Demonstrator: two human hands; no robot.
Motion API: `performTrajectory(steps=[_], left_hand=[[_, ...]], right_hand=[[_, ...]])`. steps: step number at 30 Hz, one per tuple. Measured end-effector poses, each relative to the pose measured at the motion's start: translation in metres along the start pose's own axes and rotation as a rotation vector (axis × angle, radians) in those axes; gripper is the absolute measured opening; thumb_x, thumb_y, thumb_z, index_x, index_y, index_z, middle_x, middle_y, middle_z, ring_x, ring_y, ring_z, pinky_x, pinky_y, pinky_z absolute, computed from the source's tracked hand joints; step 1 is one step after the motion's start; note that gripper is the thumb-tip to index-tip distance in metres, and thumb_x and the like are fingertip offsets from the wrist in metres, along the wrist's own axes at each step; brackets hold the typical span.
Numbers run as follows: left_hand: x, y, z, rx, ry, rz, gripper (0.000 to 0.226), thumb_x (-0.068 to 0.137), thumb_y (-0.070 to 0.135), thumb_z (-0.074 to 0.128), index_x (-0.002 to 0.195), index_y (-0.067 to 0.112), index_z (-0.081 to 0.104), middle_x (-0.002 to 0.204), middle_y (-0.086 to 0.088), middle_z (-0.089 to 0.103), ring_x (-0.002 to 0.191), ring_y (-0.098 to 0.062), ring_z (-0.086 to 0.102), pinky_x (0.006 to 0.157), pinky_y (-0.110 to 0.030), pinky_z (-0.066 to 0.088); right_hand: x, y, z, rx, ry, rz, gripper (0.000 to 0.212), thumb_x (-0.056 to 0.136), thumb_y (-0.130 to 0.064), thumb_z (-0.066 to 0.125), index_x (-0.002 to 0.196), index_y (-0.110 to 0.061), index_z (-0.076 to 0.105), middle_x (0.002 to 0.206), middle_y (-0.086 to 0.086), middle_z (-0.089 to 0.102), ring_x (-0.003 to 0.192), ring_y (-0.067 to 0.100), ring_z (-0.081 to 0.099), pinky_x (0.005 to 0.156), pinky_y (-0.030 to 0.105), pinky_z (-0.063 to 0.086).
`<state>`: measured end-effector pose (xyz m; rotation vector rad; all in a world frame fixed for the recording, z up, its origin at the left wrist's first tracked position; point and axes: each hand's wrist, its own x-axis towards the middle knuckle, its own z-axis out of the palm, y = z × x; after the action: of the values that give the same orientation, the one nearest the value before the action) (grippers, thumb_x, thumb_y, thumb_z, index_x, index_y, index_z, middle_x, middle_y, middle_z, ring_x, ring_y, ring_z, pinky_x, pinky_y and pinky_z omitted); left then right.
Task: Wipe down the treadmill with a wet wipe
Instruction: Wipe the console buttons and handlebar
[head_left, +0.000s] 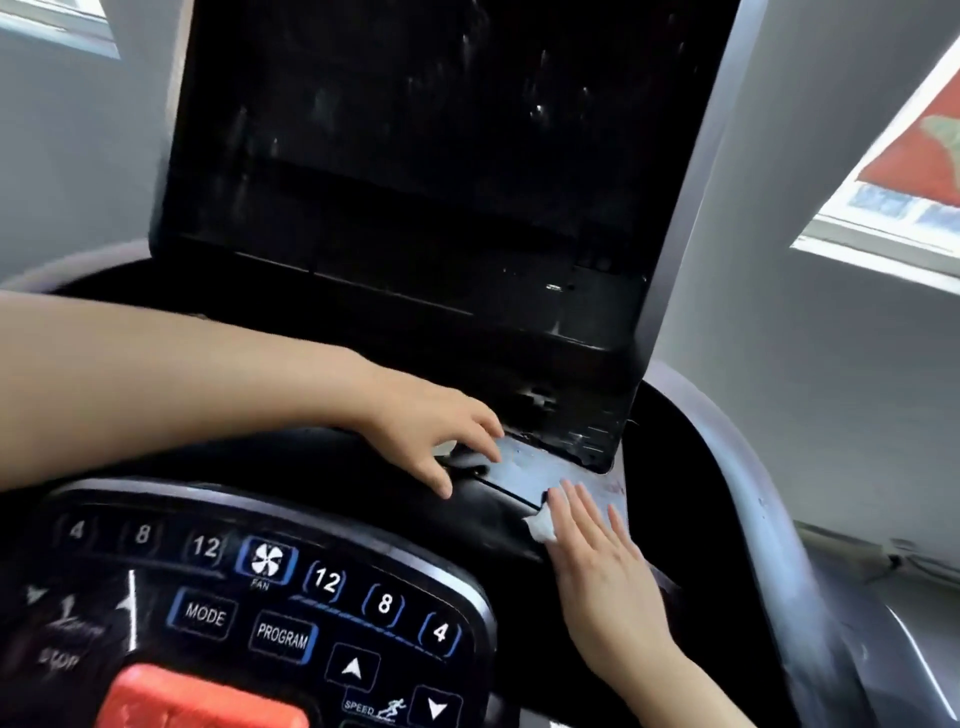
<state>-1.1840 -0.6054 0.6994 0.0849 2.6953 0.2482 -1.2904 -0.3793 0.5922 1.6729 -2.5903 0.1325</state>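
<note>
head view: only camera, looking down at the treadmill (727, 519) console
right hand (597, 551): fingers straight and flat, palm down, pressing the wet wipe (540, 527) onto the grey ledge (550, 470) just below the screen (415, 156); nothing curled round it, it is a flat press, not a pinch
wipe location: under the right palm, only a crumpled white corner shows at the left edge of the hand, at the seam where the ledge meets the black console shell
left hand (436, 436): reaches across from the left, fingers spread and loosely bent, tips resting on the black shell and the near edge of the ledge; holds nothing, looks like bracing
step in hand: my read is mid-wipe on the ledge at the screen base, right side of the console
coverage: ledge shows dull smears, screen shows streaks and specks; cannot tell which parts are already done
button panel (280, 597): fan, mode, program, speed keys and red stop pad (202, 696) sit near, untouched right now
next move: probably slide the flat hand along the ledge, keep palm pressure so the wipe doesn't bunch or slip out at the seam
watch: left fingertips sit in the likely wipe path, they'd need to lift clear
</note>
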Motion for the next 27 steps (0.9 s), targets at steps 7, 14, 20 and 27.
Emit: performTrajectory(steps=[7,14,20,27], left_hand=[[-0.053,-0.013,0.060,-0.113,0.286,-0.004,0.079,0.070,0.083,0.027,0.140,0.047,0.031,0.144,0.031,0.015,0.122,0.026,-0.002,0.098,0.001,-0.006],[-0.050,-0.021,0.065,0.052,0.368,0.014,0.066,0.087,0.073,0.013,0.126,0.038,0.052,0.136,0.018,0.042,0.122,0.000,0.036,0.097,-0.018,0.034],[-0.042,-0.047,0.060,0.240,0.374,0.219,0.062,0.080,0.070,0.033,0.124,0.032,0.057,0.131,0.008,0.054,0.117,-0.008,0.046,0.097,-0.029,0.042],[-0.049,-0.067,0.066,0.338,0.415,0.383,0.077,0.058,0.063,0.070,0.125,0.030,0.053,0.127,0.002,0.059,0.110,-0.015,0.060,0.094,-0.033,0.047]], right_hand=[[0.062,-0.067,-0.021,0.165,0.004,-0.089,0.081,0.090,-0.052,-0.013,0.146,-0.014,0.032,0.154,0.002,0.030,0.143,0.014,0.022,0.114,0.028,0.007],[0.026,-0.017,-0.006,0.019,0.060,0.113,0.081,0.090,-0.051,-0.013,0.147,-0.012,0.030,0.154,-0.001,0.026,0.143,0.011,0.022,0.112,0.023,0.006],[0.042,-0.061,-0.009,0.055,-0.037,0.010,0.056,0.097,-0.038,0.018,0.141,-0.011,0.037,0.145,0.007,0.044,0.135,0.019,0.039,0.113,0.030,0.020],[-0.004,-0.046,0.006,-0.003,0.026,0.365,0.071,0.099,-0.046,-0.007,0.146,-0.006,0.029,0.147,0.002,0.026,0.136,0.025,0.034,0.113,0.024,0.005]])
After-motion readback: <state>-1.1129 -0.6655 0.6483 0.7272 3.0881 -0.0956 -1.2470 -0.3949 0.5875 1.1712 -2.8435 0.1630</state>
